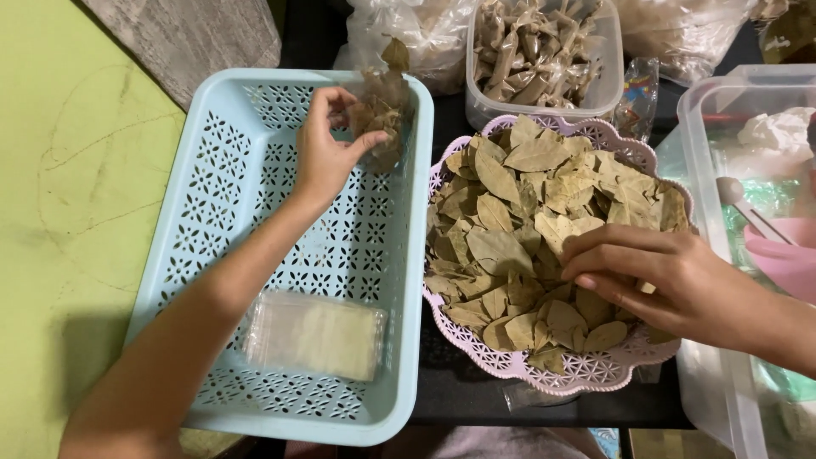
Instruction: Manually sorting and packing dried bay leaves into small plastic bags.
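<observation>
So the biggest thing here is the light blue plastic basket with the cut-out flower pattern, sitting on the left, partly on a green surface. Right beside it on the dark table sits the round lilac basket, piled full of dried bay leaves. On the far right there's a clear plastic bin with a pink bowl and a spoon inside. At the back is a clear tub stuffed with small filled packets, with plastic bags on either side of it.

Inside the blue basket, near the front right corner, lies a flat stack of empty clear pouches.

The left hand is up over the back of the blue basket, fingers and thumb pinched closed on a small clear packet of leaves, holding it just above the basket's back right corner. The right hand comes in from the right and rests on the leaf pile in the lilac basket, fingers curled down into the leaves. Honestly can't tell if it's actually got any pinched or is just touching them.
</observation>
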